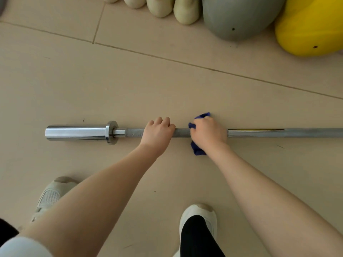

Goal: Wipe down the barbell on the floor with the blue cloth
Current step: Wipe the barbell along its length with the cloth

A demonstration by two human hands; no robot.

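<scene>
Barbell (259, 132) lies flat on the beige tiled floor (74, 80), running across the middle of the frame from its chrome sleeve (76, 132) at centre left to the right edge, where it is cut off. Left hand (157, 131) sits on the knurled shaft just right of the sleeve collar, fingers curled over the bar and gripping it. Right hand (208, 133) is beside it, a short bare stretch of shaft between the two — fingers curled round the blue cloth (198, 150), which is bunched against the bar. Cloth shows above the knuckles, at the hand's left edge and below the wrist side; the part under the palm is hidden. Both forearms reach in from the lower frame. Two pale sneakers (200, 216) at lower left and lower centre. Along the top edge — a row of cream rounded shapes (185, 13), then a grey exercise ball (239, 15) and a yellow one (311, 28) in the upper right corner.
</scene>
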